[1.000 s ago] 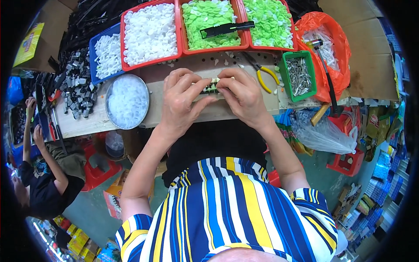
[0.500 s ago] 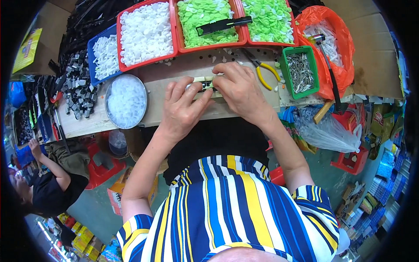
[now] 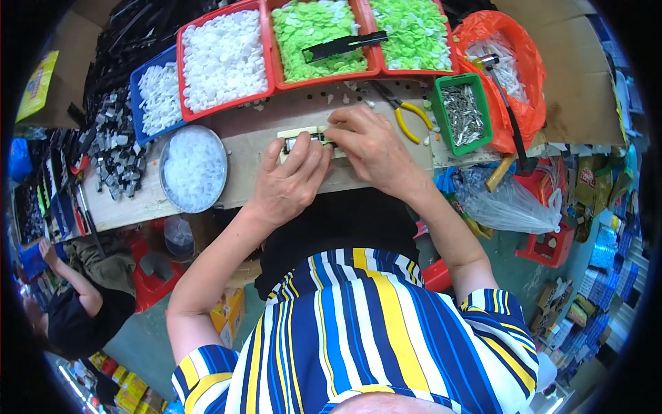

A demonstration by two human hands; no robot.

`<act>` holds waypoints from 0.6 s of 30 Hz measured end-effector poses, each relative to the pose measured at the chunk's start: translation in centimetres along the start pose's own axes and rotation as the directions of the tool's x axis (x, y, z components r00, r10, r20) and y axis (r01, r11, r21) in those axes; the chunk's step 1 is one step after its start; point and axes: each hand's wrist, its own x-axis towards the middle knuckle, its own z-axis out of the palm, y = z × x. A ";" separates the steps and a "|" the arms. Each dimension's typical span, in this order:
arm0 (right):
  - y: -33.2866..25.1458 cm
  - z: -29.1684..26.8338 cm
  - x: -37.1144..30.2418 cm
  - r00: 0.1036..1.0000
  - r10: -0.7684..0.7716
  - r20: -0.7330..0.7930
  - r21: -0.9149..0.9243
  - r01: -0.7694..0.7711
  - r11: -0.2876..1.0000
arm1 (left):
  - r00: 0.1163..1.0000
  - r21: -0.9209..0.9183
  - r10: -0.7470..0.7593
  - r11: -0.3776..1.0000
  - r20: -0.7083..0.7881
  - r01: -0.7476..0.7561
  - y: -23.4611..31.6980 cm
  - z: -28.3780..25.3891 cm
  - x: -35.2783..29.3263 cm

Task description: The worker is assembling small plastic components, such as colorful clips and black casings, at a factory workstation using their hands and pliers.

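On the bench in front of me lies a small cream-coloured block point(image 3: 293, 132) with a slot holding black and white parts. My left hand point(image 3: 292, 181) bends its fingers over the block's left and near side, gripping it. At the right end, my right hand point(image 3: 376, 150) has thumb and fingertips pinched together over the slot. Whatever is between those right fingertips is too small and covered to make out. Beyond the right hand lie pliers with yellow handles point(image 3: 409, 124).
Red trays of white pieces point(image 3: 224, 58) and green pieces point(image 3: 314, 31) line the back, a black strip point(image 3: 345, 46) across them. A round dish point(image 3: 195, 169) stands left. A green box of metal parts point(image 3: 463, 114) and a hammer point(image 3: 510, 103) on an orange bag point(image 3: 534, 52) are right.
My left fingers have shifted along the block, uncovering more of its left end and back edge. My right hand stays at its right end. The whole view has moved slightly.
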 end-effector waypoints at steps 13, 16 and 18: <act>1.1 -1.8 -2.1 0.994 -0.057 -0.091 0.016 0.059 0.998 | 0.957 0.076 0.276 0.956 0.091 -0.283 -2.1 -0.1 0.8; 3.9 -7.5 -2.8 0.968 0.038 -0.248 -0.084 -0.060 0.995 | 0.974 0.041 0.216 0.975 0.070 -0.219 -1.7 -0.1 0.5; 7.1 -11.3 -3.7 0.911 0.191 -0.366 -0.167 -0.266 0.950 | 0.985 0.022 0.170 0.985 0.042 -0.171 -1.5 -0.1 0.2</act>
